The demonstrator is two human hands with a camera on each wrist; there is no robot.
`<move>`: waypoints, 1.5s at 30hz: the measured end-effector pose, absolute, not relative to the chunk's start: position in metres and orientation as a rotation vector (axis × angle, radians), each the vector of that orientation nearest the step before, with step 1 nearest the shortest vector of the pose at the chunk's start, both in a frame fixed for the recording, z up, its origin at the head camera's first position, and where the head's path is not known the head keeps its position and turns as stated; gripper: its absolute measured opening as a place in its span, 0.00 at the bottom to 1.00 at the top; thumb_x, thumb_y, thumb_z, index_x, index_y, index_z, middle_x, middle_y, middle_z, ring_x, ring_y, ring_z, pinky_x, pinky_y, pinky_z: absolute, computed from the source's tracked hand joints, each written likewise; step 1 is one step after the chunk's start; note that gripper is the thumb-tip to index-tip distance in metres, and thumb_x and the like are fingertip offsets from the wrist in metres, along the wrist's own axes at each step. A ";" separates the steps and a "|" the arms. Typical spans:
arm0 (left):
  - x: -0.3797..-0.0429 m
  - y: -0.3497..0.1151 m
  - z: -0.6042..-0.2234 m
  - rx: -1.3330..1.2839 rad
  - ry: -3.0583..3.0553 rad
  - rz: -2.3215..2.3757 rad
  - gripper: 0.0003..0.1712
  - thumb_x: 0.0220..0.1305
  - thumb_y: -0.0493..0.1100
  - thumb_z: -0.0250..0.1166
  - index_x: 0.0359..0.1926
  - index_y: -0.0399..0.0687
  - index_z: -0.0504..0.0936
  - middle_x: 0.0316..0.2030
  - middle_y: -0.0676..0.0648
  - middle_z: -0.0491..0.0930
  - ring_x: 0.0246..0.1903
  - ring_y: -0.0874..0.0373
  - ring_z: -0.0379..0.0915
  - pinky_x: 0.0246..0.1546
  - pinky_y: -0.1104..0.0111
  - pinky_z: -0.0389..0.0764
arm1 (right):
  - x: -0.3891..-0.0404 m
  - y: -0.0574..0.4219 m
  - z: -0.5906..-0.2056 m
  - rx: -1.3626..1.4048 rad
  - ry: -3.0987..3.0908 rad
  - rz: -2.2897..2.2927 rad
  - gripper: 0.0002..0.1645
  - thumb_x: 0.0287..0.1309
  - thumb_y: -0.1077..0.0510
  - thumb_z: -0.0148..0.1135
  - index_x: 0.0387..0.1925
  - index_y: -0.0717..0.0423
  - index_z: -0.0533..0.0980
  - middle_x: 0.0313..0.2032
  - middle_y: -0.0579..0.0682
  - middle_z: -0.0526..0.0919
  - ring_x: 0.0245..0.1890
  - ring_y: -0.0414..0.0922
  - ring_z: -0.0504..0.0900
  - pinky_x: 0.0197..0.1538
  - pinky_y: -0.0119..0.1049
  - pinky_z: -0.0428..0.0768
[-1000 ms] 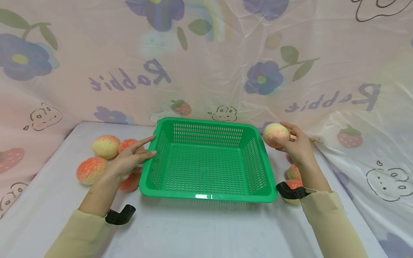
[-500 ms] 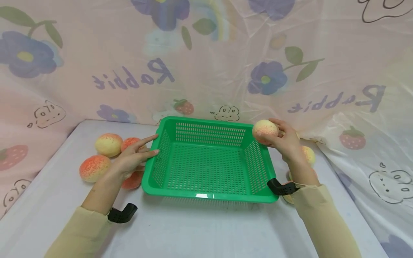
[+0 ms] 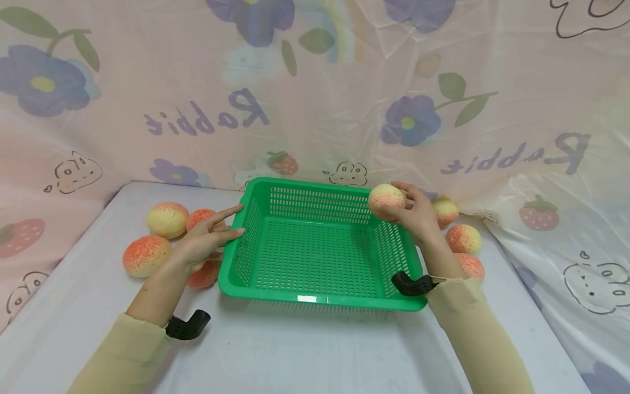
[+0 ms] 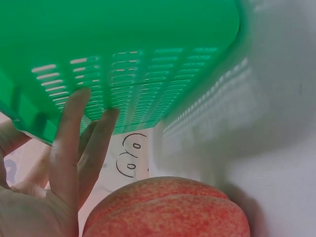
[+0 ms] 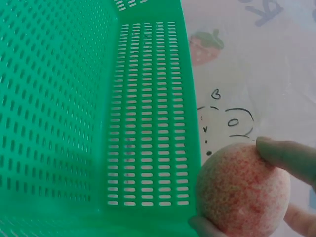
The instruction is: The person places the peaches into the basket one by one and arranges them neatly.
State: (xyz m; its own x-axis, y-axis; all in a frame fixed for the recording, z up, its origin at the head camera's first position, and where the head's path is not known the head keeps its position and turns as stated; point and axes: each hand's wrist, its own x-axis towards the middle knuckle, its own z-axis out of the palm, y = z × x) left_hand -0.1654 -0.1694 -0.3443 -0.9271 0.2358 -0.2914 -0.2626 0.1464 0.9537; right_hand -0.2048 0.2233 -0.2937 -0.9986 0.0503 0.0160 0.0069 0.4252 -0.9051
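A green plastic basket [image 3: 315, 257] with slotted walls stands in the middle of the table. My left hand [image 3: 199, 246] holds its left rim, thumb and index finger over the edge; the left wrist view shows other fingers [image 4: 94, 148] against the outer wall. In my right hand [image 3: 417, 216] is a yellow-and-pink peach [image 3: 385, 197], gripped between thumb and fingers. That peach overlaps the basket's back right corner in the head view. From the right wrist it appears beside the slotted wall [image 5: 148, 113], fingertips on its top and sides.
Left of the basket lie several peaches, including a yellowish one [image 3: 168, 220] and a redder one [image 3: 146, 256]. Another red peach [image 4: 168, 210] lies close below the left hand. More peaches [image 3: 464, 239] line the right side. A printed cloth [image 3: 315, 82] hangs behind the white table [image 3: 295, 355].
My right hand has carried the peach leftward, from beyond the right rim to over the basket's back right corner, uncovering peaches behind the arm. My left hand keeps its place on the rim.
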 end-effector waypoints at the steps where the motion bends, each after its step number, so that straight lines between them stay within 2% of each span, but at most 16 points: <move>1: -0.166 -0.169 -0.344 -0.032 2.056 1.835 0.40 0.69 0.45 0.59 0.75 0.61 0.51 0.60 0.36 0.67 0.29 0.66 0.79 0.32 0.70 0.82 | -0.205 0.222 -0.295 -0.048 -2.622 1.665 0.43 0.57 0.61 0.67 0.71 0.58 0.59 0.67 0.64 0.59 0.58 0.57 0.69 0.38 0.33 0.83; 3: -0.166 -0.169 -0.345 -0.029 2.053 1.836 0.40 0.69 0.45 0.60 0.75 0.61 0.51 0.63 0.35 0.65 0.29 0.66 0.79 0.31 0.71 0.82 | -0.207 0.220 -0.297 -0.052 -2.638 1.658 0.43 0.56 0.62 0.66 0.70 0.58 0.59 0.66 0.65 0.59 0.57 0.58 0.69 0.38 0.32 0.83; 4: -0.166 -0.169 -0.344 -0.027 2.050 1.837 0.40 0.69 0.45 0.60 0.75 0.61 0.50 0.66 0.32 0.60 0.29 0.66 0.79 0.31 0.71 0.82 | -0.208 0.219 -0.298 -0.056 -2.652 1.651 0.42 0.56 0.62 0.66 0.70 0.58 0.59 0.66 0.66 0.59 0.56 0.58 0.70 0.38 0.33 0.83; 7: -0.166 -0.170 -0.345 -0.027 2.036 1.845 0.40 0.69 0.46 0.60 0.75 0.61 0.50 0.70 0.31 0.53 0.31 0.66 0.80 0.34 0.69 0.83 | -0.213 0.215 -0.303 -0.079 -2.699 1.615 0.42 0.57 0.61 0.66 0.70 0.57 0.60 0.63 0.67 0.60 0.54 0.58 0.72 0.36 0.31 0.81; 9: -0.166 -0.170 -0.345 -0.038 2.037 1.846 0.40 0.69 0.46 0.60 0.75 0.61 0.51 0.68 0.30 0.57 0.31 0.65 0.80 0.34 0.69 0.83 | -0.215 0.212 -0.308 -0.085 -2.721 1.605 0.41 0.57 0.62 0.65 0.70 0.57 0.60 0.61 0.68 0.60 0.51 0.58 0.73 0.38 0.36 0.83; 12: -0.167 -0.170 -0.345 -0.043 2.027 1.850 0.40 0.69 0.46 0.60 0.75 0.61 0.51 0.68 0.30 0.56 0.33 0.64 0.81 0.36 0.67 0.84 | -0.218 0.208 -0.314 -0.109 -2.739 1.600 0.39 0.57 0.63 0.65 0.69 0.57 0.61 0.58 0.67 0.62 0.50 0.57 0.74 0.41 0.40 0.83; 15: -0.167 -0.171 -0.346 -0.036 2.019 1.851 0.40 0.69 0.46 0.60 0.75 0.61 0.50 0.70 0.30 0.53 0.34 0.63 0.81 0.37 0.66 0.84 | -0.220 0.203 -0.318 -0.119 -2.752 1.599 0.40 0.56 0.63 0.66 0.68 0.57 0.62 0.55 0.65 0.64 0.49 0.55 0.74 0.41 0.39 0.83; 19: -0.168 -0.171 -0.347 -0.038 2.028 1.852 0.40 0.69 0.46 0.60 0.75 0.62 0.51 0.64 0.31 0.62 0.34 0.62 0.81 0.38 0.65 0.84 | -0.220 0.197 -0.320 -0.149 -2.780 1.593 0.40 0.56 0.64 0.66 0.68 0.58 0.61 0.55 0.65 0.65 0.50 0.56 0.74 0.38 0.37 0.82; 27: -0.167 -0.172 -0.346 -0.035 2.043 1.840 0.40 0.69 0.46 0.60 0.75 0.62 0.50 0.57 0.36 0.68 0.36 0.60 0.82 0.40 0.63 0.84 | -0.225 0.189 -0.322 -0.295 -2.861 1.679 0.42 0.58 0.63 0.64 0.70 0.56 0.57 0.63 0.67 0.62 0.59 0.60 0.70 0.52 0.52 0.80; 31: -0.168 -0.171 -0.346 -0.033 2.037 1.838 0.40 0.69 0.46 0.60 0.75 0.62 0.50 0.50 0.41 0.73 0.37 0.59 0.82 0.41 0.62 0.83 | -0.231 0.186 -0.325 -0.394 -2.873 1.772 0.43 0.57 0.64 0.64 0.71 0.57 0.54 0.67 0.66 0.56 0.62 0.63 0.66 0.55 0.58 0.76; 34: -0.168 -0.171 -0.346 -0.030 2.033 1.839 0.40 0.69 0.46 0.59 0.75 0.62 0.50 0.51 0.41 0.73 0.38 0.58 0.82 0.41 0.61 0.83 | -0.235 0.182 -0.329 -0.465 -2.872 1.838 0.44 0.57 0.66 0.63 0.70 0.59 0.52 0.68 0.67 0.51 0.64 0.66 0.62 0.57 0.63 0.72; 38: -0.167 -0.171 -0.346 -0.030 2.025 1.841 0.40 0.69 0.46 0.59 0.75 0.63 0.50 0.60 0.35 0.67 0.38 0.59 0.82 0.41 0.62 0.83 | -0.240 0.177 -0.336 -0.532 -2.919 1.825 0.45 0.55 0.69 0.62 0.70 0.60 0.50 0.68 0.68 0.50 0.65 0.67 0.60 0.59 0.66 0.68; 41: -0.167 -0.171 -0.345 -0.027 2.019 1.840 0.40 0.69 0.46 0.59 0.75 0.62 0.49 0.68 0.31 0.56 0.37 0.61 0.81 0.41 0.64 0.83 | -0.241 0.176 -0.338 -0.561 -2.956 1.794 0.46 0.54 0.70 0.62 0.70 0.60 0.50 0.67 0.68 0.51 0.65 0.67 0.60 0.59 0.67 0.67; 45: -0.167 -0.172 -0.346 -0.024 2.017 1.833 0.40 0.69 0.46 0.59 0.76 0.62 0.49 0.72 0.30 0.43 0.37 0.63 0.80 0.40 0.66 0.83 | -0.240 0.174 -0.338 -0.580 -2.969 1.769 0.46 0.53 0.71 0.63 0.70 0.60 0.51 0.67 0.68 0.52 0.66 0.66 0.59 0.59 0.68 0.66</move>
State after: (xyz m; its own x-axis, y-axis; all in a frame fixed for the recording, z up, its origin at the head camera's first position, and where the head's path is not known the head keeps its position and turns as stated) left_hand -0.1672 -0.1715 -0.3456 -0.9146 0.2594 -0.3102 -0.2841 0.1337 0.9494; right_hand -0.2399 0.1744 -0.3376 -0.8822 0.0924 -0.4618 0.4501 0.4540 -0.7690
